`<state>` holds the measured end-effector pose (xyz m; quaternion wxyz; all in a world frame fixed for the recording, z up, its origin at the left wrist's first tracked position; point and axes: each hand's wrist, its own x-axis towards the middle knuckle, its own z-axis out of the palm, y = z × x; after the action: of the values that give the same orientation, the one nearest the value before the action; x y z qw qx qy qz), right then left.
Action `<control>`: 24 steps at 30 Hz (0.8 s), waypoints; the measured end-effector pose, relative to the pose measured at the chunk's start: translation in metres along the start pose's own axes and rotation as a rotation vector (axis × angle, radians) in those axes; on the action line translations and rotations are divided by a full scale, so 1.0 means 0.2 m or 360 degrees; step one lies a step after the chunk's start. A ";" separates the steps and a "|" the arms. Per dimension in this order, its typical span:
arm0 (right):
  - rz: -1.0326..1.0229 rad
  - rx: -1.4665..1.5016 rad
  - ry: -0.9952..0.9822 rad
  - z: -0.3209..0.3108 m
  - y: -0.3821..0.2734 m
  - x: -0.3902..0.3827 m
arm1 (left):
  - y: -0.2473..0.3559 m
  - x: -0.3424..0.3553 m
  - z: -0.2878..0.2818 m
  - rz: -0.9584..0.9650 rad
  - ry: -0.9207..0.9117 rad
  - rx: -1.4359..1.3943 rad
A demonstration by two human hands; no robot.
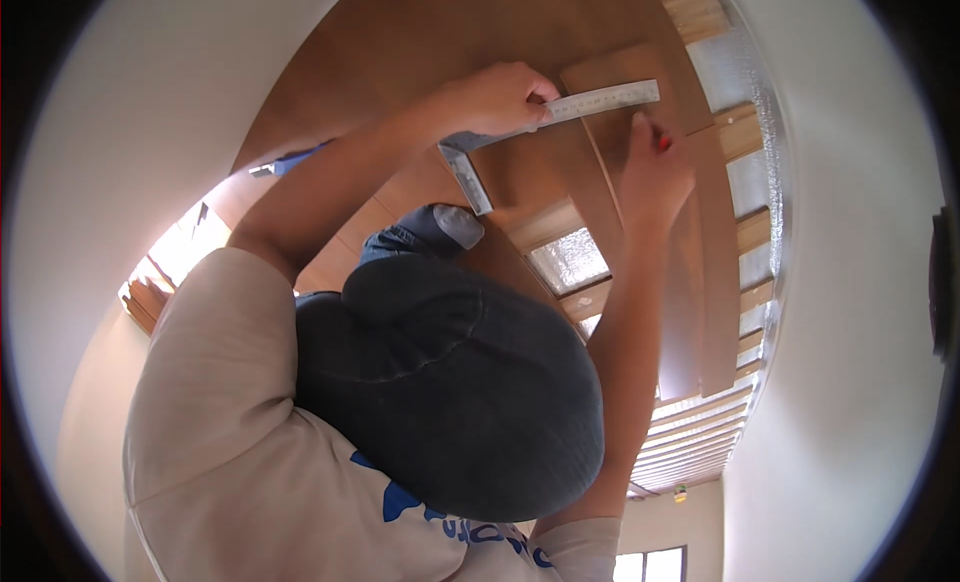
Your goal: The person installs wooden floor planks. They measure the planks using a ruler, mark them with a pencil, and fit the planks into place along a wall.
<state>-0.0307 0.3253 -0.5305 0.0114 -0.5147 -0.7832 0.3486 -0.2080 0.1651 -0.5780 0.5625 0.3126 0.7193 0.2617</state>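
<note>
Left hand (505,97) pressed flat on steel square (560,117) — right hand (652,167) just beside it, pinching red pencil (662,140).

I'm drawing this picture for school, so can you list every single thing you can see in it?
Metal square ruler: one, silver, lying across the loose plank, held down by the left hand.
Loose plank: one, brown wood, running over the unfinished floor strip.
Laid floorboards: many, brown, upper middle.
Wooden battens: several, light wood, with silvery foil sheet between them, right side.
Blue-handled tool: one, on the boards at left; kind unclear.
Pencil: one, red tip showing, in the right hand.
Left hand: pressing the ruler.
Right hand: gripping the pencil.
</note>
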 end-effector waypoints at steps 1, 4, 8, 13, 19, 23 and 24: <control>0.0007 -0.0012 -0.0026 -0.02 0.00 0.06 | -0.01 0.01 0.01 0.0063 -0.0003 0.0051; 0.0055 -0.0180 -0.0096 -0.05 0.02 0.17 | 0.06 0.00 0.00 0.0099 -0.0036 0.0079; 0.0121 -0.0105 -0.0093 -0.02 0.03 0.21 | 0.08 0.00 0.02 0.0058 0.0046 0.0185; 0.0343 0.0070 -0.0149 -0.01 0.02 0.22 | 0.12 0.00 0.05 -0.0058 0.0180 0.0234; 0.0273 0.0091 -0.0111 -0.01 0.06 0.23 | 0.10 0.03 0.06 -0.0071 0.0172 0.0172; 0.0210 0.0037 -0.0071 0.00 0.08 0.23 | 0.07 0.04 0.07 0.0012 0.0206 0.0173; 0.0194 0.0032 -0.0071 0.01 0.08 0.24 | 0.07 0.05 0.07 0.0018 0.0208 0.0166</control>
<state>-0.0407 0.3668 -0.5563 -0.0222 -0.5534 -0.7469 0.3680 -0.1943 0.1818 -0.5779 0.4958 0.3278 0.7654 0.2468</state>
